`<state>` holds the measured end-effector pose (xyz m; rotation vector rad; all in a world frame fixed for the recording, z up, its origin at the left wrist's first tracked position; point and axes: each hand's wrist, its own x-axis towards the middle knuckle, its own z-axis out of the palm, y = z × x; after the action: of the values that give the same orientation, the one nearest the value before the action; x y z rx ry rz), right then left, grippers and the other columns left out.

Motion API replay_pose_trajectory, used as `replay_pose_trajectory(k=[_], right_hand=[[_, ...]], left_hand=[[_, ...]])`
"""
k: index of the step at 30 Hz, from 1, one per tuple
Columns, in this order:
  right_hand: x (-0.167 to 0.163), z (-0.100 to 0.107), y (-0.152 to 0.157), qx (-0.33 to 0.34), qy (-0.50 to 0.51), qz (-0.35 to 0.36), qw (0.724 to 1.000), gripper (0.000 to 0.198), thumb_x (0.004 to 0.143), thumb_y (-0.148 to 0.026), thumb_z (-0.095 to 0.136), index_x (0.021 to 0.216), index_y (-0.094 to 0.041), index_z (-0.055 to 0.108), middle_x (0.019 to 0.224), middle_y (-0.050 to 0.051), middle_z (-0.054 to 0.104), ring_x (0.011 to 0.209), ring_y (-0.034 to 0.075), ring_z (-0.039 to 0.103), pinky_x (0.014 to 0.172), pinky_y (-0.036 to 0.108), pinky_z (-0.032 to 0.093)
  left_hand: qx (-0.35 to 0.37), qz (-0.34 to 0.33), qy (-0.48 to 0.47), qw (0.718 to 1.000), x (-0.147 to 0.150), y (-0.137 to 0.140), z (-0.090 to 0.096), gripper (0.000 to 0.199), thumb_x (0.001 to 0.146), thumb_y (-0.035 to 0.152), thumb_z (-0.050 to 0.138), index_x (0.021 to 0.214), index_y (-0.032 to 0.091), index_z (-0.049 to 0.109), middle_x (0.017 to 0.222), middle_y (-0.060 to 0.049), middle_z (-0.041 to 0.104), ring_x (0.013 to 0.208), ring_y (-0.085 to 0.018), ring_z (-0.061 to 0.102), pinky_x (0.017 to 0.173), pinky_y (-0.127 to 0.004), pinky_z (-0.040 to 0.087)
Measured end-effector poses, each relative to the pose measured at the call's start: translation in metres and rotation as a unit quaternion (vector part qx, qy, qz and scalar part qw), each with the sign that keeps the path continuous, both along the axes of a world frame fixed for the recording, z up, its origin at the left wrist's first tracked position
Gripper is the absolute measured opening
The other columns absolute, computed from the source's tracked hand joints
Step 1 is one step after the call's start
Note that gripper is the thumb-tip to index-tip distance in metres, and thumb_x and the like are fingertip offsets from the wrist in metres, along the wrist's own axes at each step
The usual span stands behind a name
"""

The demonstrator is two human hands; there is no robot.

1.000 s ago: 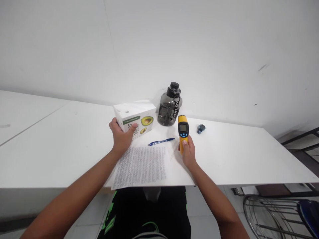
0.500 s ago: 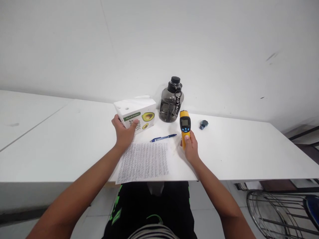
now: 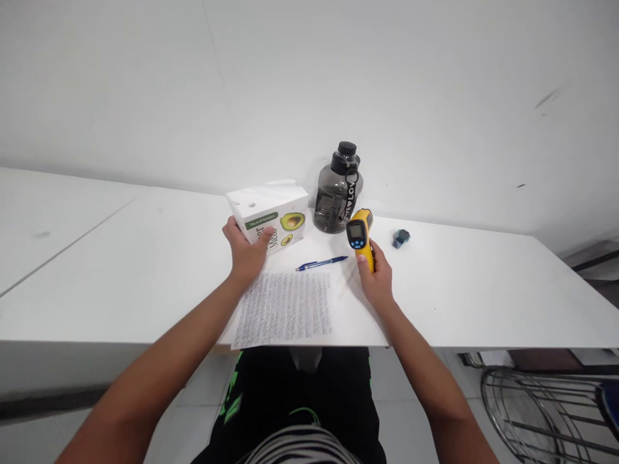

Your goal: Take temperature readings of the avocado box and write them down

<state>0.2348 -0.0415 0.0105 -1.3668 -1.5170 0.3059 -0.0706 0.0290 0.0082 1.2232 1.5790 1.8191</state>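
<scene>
My left hand (image 3: 249, 253) grips the near left corner of a white box (image 3: 271, 200) with avocado pictures, thumb across its printed front. In my right hand (image 3: 378, 277) is a yellow and black infrared thermometer (image 3: 359, 236), held by its handle with the thumb on the back below its blue buttons; its small screen faces me. A blue pen (image 3: 322, 263) lies between the two hands. Below it is a sheet of paper (image 3: 285, 309) covered in dense writing, its lower edge reaching the table's front edge.
A dark see-through water bottle (image 3: 333, 193) with a black lid and lettered strap stands by the wall, behind the thermometer. To the right lies a small dark blue object (image 3: 401, 238), perhaps a watch. A metal-framed stool or rack (image 3: 536, 406) is below the white table (image 3: 483, 290) at right.
The thermometer has turned, so its front end now points more to the right and its side shows. The camera view has shifted slightly. My left hand stays on the box.
</scene>
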Motion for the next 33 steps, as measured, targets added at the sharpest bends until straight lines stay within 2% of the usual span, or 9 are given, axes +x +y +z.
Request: replay_pose_trajectory(k=[2,10,14,21,24,27,29,31,33], right_hand=[[0.009,-0.004,0.008,-0.005,-0.076,-0.066,0.995,0.065,0.096,-0.066,0.058,0.141,-0.02,0.067,0.124,0.015,0.076,0.104,0.031,0.072,0.086,0.044,0.059],[0.021,-0.021,0.028,-0.103,-0.243,-0.125,0.956,0.055,0.096,-0.051,0.06,0.133,-0.013,0.073,0.108,0.019,0.075,0.098,0.034,0.069,0.085,0.045,0.053],[0.013,-0.015,0.023,-0.06,-0.3,-0.147,0.941,0.051,0.097,-0.043,0.06,0.136,-0.013,0.071,0.127,0.024,0.07,0.116,0.041,0.061,0.097,0.057,0.048],[-0.01,-0.018,0.014,0.037,-0.409,0.024,0.912,0.035,0.104,-0.025,0.052,0.132,-0.022,0.074,0.151,0.019,0.061,0.145,0.04,0.046,0.118,0.065,0.034],[-0.015,-0.022,0.014,0.057,-0.412,0.056,0.908,0.026,0.105,-0.023,0.052,0.112,-0.022,0.077,0.152,0.017,0.063,0.148,0.038,0.045,0.12,0.065,0.033],[-0.013,-0.022,0.016,0.054,-0.386,0.07,0.918,0.025,0.106,-0.02,0.049,0.103,-0.02,0.073,0.136,0.017,0.073,0.136,0.034,0.058,0.121,0.061,0.035],[-0.009,-0.019,0.017,0.025,-0.343,0.062,0.937,0.026,0.105,-0.02,0.045,0.105,-0.019,0.072,0.116,0.017,0.079,0.118,0.032,0.067,0.117,0.058,0.04],[-0.005,-0.016,0.018,-0.015,-0.26,0.022,0.965,0.031,0.105,-0.026,0.042,0.114,-0.018,0.071,0.103,0.015,0.078,0.101,0.031,0.071,0.105,0.053,0.049],[-0.001,-0.015,0.018,-0.048,-0.141,-0.029,0.988,0.043,0.106,-0.035,0.039,0.137,-0.017,0.062,0.103,0.013,0.076,0.091,0.03,0.07,0.091,0.048,0.054]], left_hand=[[0.005,0.002,-0.001,1.0,0.001,0.0,-0.002,0.077,0.072,0.042,0.092,0.133,0.026,0.048,0.132,-0.008,0.043,0.134,-0.028,0.054,0.122,-0.047,0.047],[0.002,-0.03,-0.007,1.0,0.001,0.0,-0.004,0.081,0.076,0.048,0.091,0.138,0.024,0.045,0.134,-0.011,0.044,0.134,-0.028,0.053,0.119,-0.048,0.048],[0.007,-0.032,-0.011,0.999,0.002,0.0,-0.003,0.086,0.073,0.05,0.092,0.14,0.025,0.044,0.136,-0.012,0.043,0.135,-0.029,0.051,0.121,-0.049,0.045],[0.093,0.032,0.079,0.992,0.008,-0.01,0.002,0.108,0.073,0.052,0.091,0.157,0.028,0.027,0.165,-0.019,0.021,0.164,-0.036,0.018,0.133,-0.055,0.026],[0.193,0.062,0.166,0.965,0.012,-0.019,0.0,0.098,0.082,0.059,0.081,0.157,0.025,0.027,0.165,-0.021,0.024,0.164,-0.037,0.02,0.132,-0.057,0.027],[0.333,0.067,0.253,0.906,0.019,-0.031,-0.001,0.077,0.088,0.061,0.072,0.148,0.026,0.04,0.151,-0.017,0.046,0.149,-0.034,0.047,0.12,-0.054,0.044],[0.389,-0.014,0.31,0.867,0.024,-0.041,0.001,0.048,0.094,0.049,0.068,0.134,0.026,0.054,0.125,-0.01,0.066,0.119,-0.026,0.067,0.102,-0.044,0.055],[0.382,-0.139,0.364,0.838,0.027,-0.05,0.003,0.017,0.101,0.037,0.061,0.113,0.025,0.065,0.092,-0.002,0.073,0.083,-0.017,0.07,0.08,-0.034,0.055],[0.346,-0.221,0.385,0.827,0.028,-0.055,0.005,0.018,0.104,0.033,0.055,0.097,0.022,0.067,0.069,0.003,0.067,0.062,-0.013,0.063,0.066,-0.029,0.049]])
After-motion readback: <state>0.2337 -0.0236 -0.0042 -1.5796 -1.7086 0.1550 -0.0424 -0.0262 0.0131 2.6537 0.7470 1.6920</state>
